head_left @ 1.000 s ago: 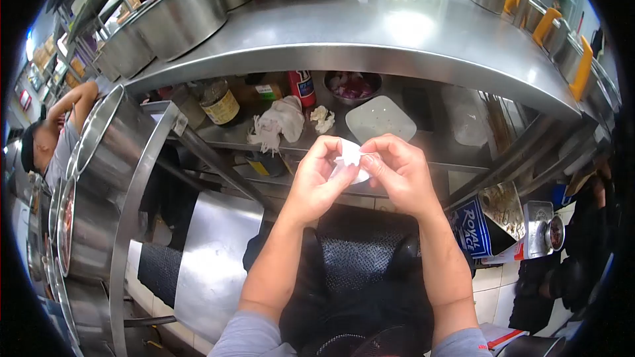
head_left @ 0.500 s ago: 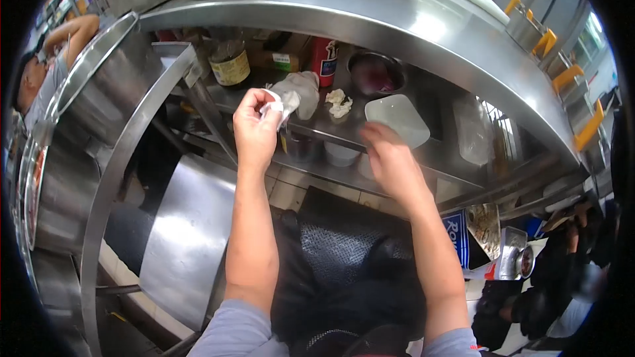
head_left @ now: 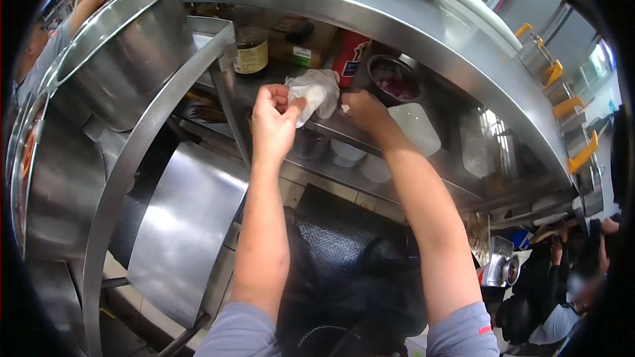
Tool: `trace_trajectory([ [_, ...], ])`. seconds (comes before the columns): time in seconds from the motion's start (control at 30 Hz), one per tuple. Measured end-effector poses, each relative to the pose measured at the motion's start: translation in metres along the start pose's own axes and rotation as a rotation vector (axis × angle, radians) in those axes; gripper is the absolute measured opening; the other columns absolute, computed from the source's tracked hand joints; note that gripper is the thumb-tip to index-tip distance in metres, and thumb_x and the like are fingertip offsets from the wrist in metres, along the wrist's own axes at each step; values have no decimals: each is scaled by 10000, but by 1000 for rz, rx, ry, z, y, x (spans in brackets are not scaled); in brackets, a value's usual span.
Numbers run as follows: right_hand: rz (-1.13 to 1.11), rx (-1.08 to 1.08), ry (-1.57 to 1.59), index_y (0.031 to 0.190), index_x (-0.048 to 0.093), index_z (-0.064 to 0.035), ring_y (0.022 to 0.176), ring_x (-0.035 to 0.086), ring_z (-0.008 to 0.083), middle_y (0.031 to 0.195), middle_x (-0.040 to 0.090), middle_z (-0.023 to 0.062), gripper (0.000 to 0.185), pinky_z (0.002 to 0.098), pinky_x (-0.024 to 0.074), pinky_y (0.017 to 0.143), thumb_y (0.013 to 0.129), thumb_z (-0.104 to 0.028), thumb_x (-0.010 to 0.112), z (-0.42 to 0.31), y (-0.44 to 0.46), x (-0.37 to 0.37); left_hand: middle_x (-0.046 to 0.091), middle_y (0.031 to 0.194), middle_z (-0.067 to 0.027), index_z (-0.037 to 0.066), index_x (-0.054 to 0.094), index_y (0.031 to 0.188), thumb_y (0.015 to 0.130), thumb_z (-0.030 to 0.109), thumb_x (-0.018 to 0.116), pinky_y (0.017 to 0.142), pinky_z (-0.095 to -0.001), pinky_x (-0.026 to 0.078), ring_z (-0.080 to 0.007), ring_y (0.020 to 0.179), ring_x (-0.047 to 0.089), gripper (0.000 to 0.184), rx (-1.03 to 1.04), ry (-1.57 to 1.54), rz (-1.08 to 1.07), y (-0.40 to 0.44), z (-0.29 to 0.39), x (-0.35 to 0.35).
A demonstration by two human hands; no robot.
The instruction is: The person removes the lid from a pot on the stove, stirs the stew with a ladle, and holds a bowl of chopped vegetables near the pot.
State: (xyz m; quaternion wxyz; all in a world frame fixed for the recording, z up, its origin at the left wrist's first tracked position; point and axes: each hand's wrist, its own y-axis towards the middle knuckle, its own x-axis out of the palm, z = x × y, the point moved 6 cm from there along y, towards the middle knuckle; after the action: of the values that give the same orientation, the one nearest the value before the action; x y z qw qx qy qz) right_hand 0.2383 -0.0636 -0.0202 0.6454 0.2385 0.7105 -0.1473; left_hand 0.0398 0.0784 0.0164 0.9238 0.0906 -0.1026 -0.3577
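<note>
- Head view: your left hand [head_left: 272, 116] pinches a white sheet [head_left: 303, 117] beside the cloth [head_left: 324, 84].
- Your right hand [head_left: 365, 111] pinches what looks like a white scrap [head_left: 345, 109], mostly hidden.
- A loose pinch could drop the sheet.

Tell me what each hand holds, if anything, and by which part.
The left hand pinches a white tissue-like piece by one edge. Whether the right hand grips the white scrap against it cannot be told.
</note>
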Motion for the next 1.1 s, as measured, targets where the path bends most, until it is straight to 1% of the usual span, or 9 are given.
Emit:
trace_trajectory([
  [0.13, 15, 100, 36, 1167, 717, -90, 1099, 687, 443, 1159, 724, 223, 234, 512, 560, 931, 945, -108, 645, -14, -17, -37, 682, 933, -67, -17, 591, 1116, 879, 72, 798, 721, -276, 527, -114, 794, 631, 327, -7, -2, 14, 4, -9, 4],
  [0.2, 322, 22, 272, 1163, 698, -58, 1056, 713, 424, 1114, 740, 226, 223, 473, 572, 904, 952, -128, 672, -31, -59, -89, 693, 889, -83, -15, 605, 1085, 853, 93, 807, 697, -300, 541, -139, 755, 641, 326, 40, 71, 26, 3, -11, 4],
  [0.27, 331, 227, 563, 1182, 685, -36, 1025, 737, 372, 1104, 748, 218, 245, 425, 573, 877, 954, -126, 699, -23, -109, -113, 692, 857, -111, -11, 617, 1050, 833, 116, 818, 714, -332, 550, -177, 760, 659, 322, 26, 135, 10, -1, -13, 13],
  [0.3, 408, 274, 525, 1217, 683, -31, 1008, 752, 308, 1087, 753, 195, 285, 404, 570, 867, 942, -99, 717, -21, -139, -126, 692, 848, -119, -9, 622, 1037, 828, 125, 821, 724, -343, 552, -189, 762, 665, 318, 40, 195, -3, -2, -13, 19],
  [0.4, 535, 422, 531, 1191, 667, -15, 852, 659, 202, 966, 714, 122, 278, 320, 534, 796, 926, -51, 741, 19, -209, -117, 682, 830, -98, 7, 615, 1016, 834, 130, 818, 729, -350, 549, -194, 746, 659, 299, 77, 216, -98, -7, -24, 46],
  [0.5, 609, 471, 662, 1200, 651, -9, 884, 667, 198, 970, 716, 126, 275, 324, 530, 805, 941, -53, 732, 70, -245, -78, 687, 841, -88, 14, 612, 1024, 848, 106, 801, 731, -348, 550, -199, 748, 663, 274, 11, 152, -179, -10, -48, 75],
  [0.7, 573, 506, 595, 1200, 642, -15, 876, 688, 217, 982, 729, 134, 259, 349, 532, 802, 960, -75, 721, 74, -233, -58, 704, 895, -76, 6, 621, 1104, 871, 90, 785, 783, -325, 546, -170, 806, 667, 297, 31, 297, -192, -11, -76, 111],
  [0.87, 584, 541, 482, 1183, 649, -10, 910, 714, 330, 1030, 732, 200, 265, 405, 547, 826, 936, -72, 724, 84, -221, -59, 717, 973, -102, -3, 616, 1183, 872, 65, 775, 843, -336, 563, -200, 886, 699, 356, 49, 264, -225, -8, -88, 130],
  [1.1, 693, 415, 376, 1170, 657, -9, 945, 707, 402, 1056, 725, 233, 245, 433, 548, 838, 941, -79, 709, 95, -197, -57, 646, 1232, -175, -39, 479, 1438, 875, 47, 735, 947, -346, 539, -239, 1101, 665, 624, 27, 57, -298, 8, -113, 147],
])
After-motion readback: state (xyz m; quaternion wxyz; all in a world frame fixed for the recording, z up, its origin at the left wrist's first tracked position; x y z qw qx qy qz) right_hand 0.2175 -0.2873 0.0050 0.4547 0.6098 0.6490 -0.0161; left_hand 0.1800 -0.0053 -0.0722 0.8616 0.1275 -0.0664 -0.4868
